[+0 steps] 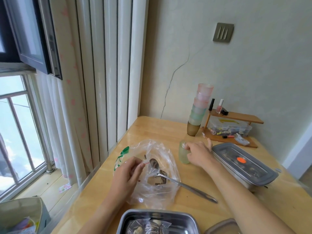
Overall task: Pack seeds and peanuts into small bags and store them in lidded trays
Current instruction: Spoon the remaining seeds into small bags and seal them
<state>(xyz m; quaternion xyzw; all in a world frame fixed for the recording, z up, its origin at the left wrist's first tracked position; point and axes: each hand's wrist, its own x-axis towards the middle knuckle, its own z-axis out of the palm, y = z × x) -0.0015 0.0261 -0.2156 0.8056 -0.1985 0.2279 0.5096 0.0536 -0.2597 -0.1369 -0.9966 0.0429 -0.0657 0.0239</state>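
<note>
View from above a light wooden surface point(199, 208) beside a window. The person's left hand point(125, 173) is pinching a small clear bag point(144, 163) with a red zip strip between thumb and fingertips, holding it over a large crumpled plastic bag point(157, 184) that is lying open with striped seeds point(163, 173) inside. A metal spoon point(185, 184) is lying with its bowl inside that bag and its handle pointing toward the near right. The right hand point(197, 154) is curling its fingers round a pale green cup point(183, 156) standing just beside a steel tray with a grey lid point(243, 164). Nearest the person, an open steel tray point(128, 218) is holding filled small bags point(152, 227).
</note>
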